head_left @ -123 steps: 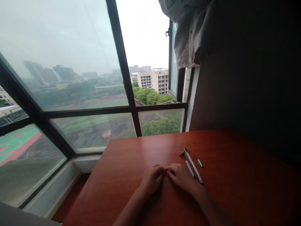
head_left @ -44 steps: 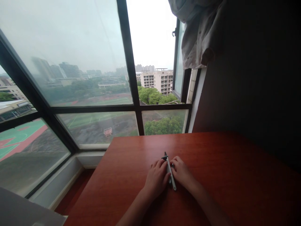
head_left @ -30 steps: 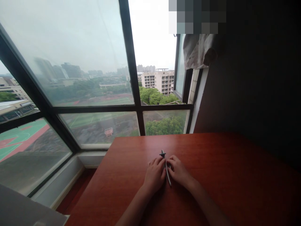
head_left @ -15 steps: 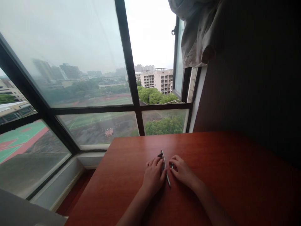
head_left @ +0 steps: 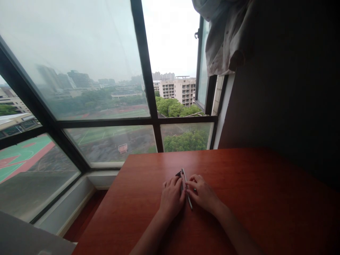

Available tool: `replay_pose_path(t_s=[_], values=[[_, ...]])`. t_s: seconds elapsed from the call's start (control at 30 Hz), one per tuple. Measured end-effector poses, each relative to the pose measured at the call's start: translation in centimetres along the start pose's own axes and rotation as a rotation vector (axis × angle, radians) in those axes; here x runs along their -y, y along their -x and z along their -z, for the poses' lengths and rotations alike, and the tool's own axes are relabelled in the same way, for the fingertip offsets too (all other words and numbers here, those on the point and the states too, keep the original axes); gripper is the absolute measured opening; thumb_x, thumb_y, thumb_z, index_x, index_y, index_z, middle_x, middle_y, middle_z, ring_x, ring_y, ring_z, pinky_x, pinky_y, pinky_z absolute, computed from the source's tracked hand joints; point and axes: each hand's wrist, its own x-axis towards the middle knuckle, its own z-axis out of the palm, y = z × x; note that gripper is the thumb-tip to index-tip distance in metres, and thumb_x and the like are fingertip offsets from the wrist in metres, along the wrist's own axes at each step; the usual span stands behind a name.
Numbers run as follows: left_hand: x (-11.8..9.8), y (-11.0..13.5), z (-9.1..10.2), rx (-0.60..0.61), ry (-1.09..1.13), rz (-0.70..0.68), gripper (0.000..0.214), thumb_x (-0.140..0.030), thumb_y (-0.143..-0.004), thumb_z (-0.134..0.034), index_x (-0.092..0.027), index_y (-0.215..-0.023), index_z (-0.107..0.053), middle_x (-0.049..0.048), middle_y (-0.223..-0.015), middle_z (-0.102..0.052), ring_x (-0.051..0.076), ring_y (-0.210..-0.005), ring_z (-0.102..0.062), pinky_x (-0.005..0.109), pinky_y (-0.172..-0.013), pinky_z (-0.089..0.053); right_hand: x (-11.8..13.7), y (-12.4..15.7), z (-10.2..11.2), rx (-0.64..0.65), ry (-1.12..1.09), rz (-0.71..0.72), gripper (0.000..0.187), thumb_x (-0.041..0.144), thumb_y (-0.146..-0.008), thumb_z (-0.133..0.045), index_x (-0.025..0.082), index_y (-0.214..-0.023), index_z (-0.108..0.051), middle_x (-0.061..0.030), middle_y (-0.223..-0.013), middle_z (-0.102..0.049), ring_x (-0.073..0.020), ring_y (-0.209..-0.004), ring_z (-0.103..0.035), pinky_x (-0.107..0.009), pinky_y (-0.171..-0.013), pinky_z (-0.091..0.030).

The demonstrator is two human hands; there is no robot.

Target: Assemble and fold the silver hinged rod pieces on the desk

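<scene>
A thin flat object with a silver edge (head_left: 190, 202) stands on its side on the red-brown table, seen nearly edge-on. My left hand (head_left: 172, 196) is closed against its left side, the thumb near the close end. From behind my left fingers a small black piece (head_left: 179, 174) sticks out at the far end of the flat object. My right hand (head_left: 203, 193) is curled on the other side, fingertips at the silver edge. A small shiny thing shows between its thumb and fingers, too small to name.
The table (head_left: 127, 198) reaches to a large dark-framed window (head_left: 106, 123), with one pane (head_left: 203, 67) swung open. Grey cloth (head_left: 223, 39) hangs at the upper right beside a dark wall (head_left: 278, 88).
My right hand has moved left, its fingertips now at the flat object's edge. My left hand has shifted slightly left, and more of the black piece shows.
</scene>
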Motion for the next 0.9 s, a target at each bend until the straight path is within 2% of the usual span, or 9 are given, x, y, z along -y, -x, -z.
replay_pose_path(t_s=[0.1, 0.3, 0.57, 0.77, 0.9], values=[[0.0, 0.0, 0.0, -0.007, -0.003, -0.006, 0.034, -0.028, -0.089, -0.049, -0.023, -0.123, -0.053, 0.0079, -0.128, -0.057, 0.026, -0.117, -0.049, 0.042, -0.097, -0.035, -0.2, 0.0, 0.1, -0.010, 0.021, -0.018, 0.018, 0.020, -0.081, -0.062, 0.023, -0.097, -0.070, -0.0065, -0.099, -0.059, -0.0221, -0.097, -0.053, -0.034, -0.089, -0.044], [0.0, 0.0, -0.1, -0.012, -0.001, -0.008, 0.033, -0.028, -0.090, -0.047, -0.022, -0.121, -0.054, 0.0084, -0.127, -0.057, 0.026, -0.117, -0.049, 0.042, -0.097, -0.036, -0.1, 0.1, 0.0, 0.009, 0.026, 0.025, 0.028, 0.020, -0.083, -0.060, 0.026, -0.109, -0.068, -0.0072, -0.105, -0.058, -0.0221, -0.101, -0.052, -0.035, -0.091, -0.043], [0.3, 0.0, -0.2, 0.000, -0.009, -0.002, 0.036, -0.030, -0.090, -0.047, -0.021, -0.124, -0.053, 0.0097, -0.130, -0.055, 0.027, -0.118, -0.048, 0.042, -0.098, -0.035, -0.2, 0.1, 0.1, 0.020, 0.053, 0.017, 0.019, 0.021, -0.081, -0.063, 0.024, -0.098, -0.071, -0.0065, -0.101, -0.062, -0.0229, -0.098, -0.052, -0.036, -0.090, -0.043], [0.4, 0.1, -0.4, 0.004, -0.009, 0.004, 0.038, -0.028, -0.088, -0.049, -0.022, -0.125, -0.053, 0.0097, -0.131, -0.055, 0.027, -0.119, -0.048, 0.043, -0.099, -0.035, -0.8, 0.1, 1.1, 0.010, 0.034, -0.043, 0.020, 0.023, -0.082, -0.062, 0.023, -0.100, -0.070, -0.0067, -0.101, -0.063, -0.0227, -0.098, -0.053, -0.035, -0.090, -0.043], [0.3, 0.1, -0.3, 0.007, -0.009, 0.001, 0.038, -0.028, -0.087, -0.050, -0.021, -0.124, -0.053, 0.0092, -0.131, -0.055, 0.027, -0.119, -0.048, 0.043, -0.099, -0.035, -1.6, 0.3, 1.8, 0.030, 0.040, -0.069, 0.028, 0.022, -0.077, -0.066, 0.022, -0.104, -0.069, -0.0070, -0.106, -0.061, -0.0231, -0.101, -0.052, -0.034, -0.092, -0.042]])
